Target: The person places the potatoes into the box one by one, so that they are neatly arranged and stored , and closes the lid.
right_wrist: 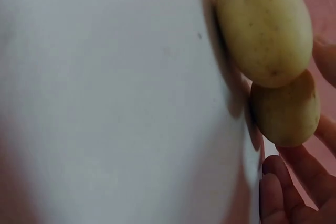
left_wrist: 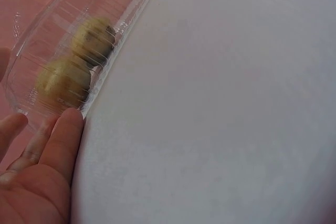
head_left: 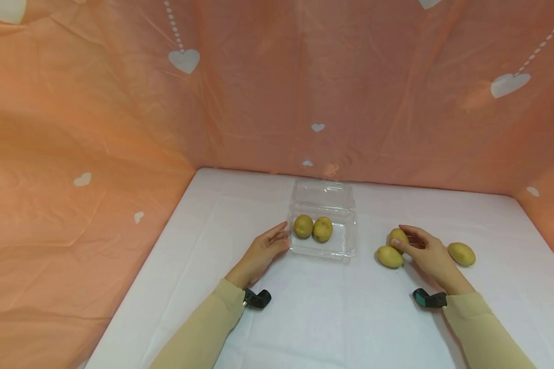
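Observation:
A clear plastic clamshell box (head_left: 343,241) lies with its lid folded back, and two potatoes (head_left: 322,229) sit inside toward its left. My left hand (head_left: 260,253) is at the box's left side, fingers extended with the tips at its wall; the same box wall (left_wrist: 123,22) shows in the left wrist view. Over to the right, my right hand (head_left: 427,256) holds a potato (head_left: 397,237) between thumb and fingers. That potato (right_wrist: 287,111) is partly hidden behind a nearer potato (right_wrist: 265,30) in the right wrist view.
Another potato (head_left: 461,254) lies to the right of my right hand. Everything stands on a white-covered table (head_left: 304,318). An orange-pink curtain (head_left: 374,102) with white hearts hangs behind and along the sides.

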### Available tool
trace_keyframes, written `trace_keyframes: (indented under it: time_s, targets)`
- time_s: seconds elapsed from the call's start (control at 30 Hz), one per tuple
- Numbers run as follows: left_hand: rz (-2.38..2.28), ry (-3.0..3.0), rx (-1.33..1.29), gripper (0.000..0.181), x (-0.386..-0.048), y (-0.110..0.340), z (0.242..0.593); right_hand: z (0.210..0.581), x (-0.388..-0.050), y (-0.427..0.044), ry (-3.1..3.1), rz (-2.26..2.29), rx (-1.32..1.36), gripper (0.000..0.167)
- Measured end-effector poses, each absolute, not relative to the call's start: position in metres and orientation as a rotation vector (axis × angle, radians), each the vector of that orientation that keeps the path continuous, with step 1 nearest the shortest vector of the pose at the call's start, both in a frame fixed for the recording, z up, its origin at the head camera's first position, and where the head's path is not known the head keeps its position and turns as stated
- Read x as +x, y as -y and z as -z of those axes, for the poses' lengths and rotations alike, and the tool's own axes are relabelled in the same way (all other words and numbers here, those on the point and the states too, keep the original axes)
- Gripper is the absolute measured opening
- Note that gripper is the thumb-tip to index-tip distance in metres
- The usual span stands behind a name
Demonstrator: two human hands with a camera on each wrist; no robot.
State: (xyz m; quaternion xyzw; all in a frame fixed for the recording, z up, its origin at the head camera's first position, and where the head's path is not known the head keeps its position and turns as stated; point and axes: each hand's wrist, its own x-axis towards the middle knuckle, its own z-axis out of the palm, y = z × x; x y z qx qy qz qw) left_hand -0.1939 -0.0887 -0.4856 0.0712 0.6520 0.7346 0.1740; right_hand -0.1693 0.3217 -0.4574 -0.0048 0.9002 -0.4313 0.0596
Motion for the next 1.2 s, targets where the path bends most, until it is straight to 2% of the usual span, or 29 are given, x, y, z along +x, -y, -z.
trace_keyframes:
  time_s: [0.63,1.2]
  targets:
    - [-2.066,-1.869,0.199,0.063,-0.1939,0.0895,0.4851,0.4555,-0.1685,-0.325,-2.719,1.246,-0.091,0.067]
    - [-2.054,-1.886,0.218,0.065,-0.1941,0.0892,0.4858,0.4539,-0.1722,-0.3278,-2.789,1.177,-0.162,0.067]
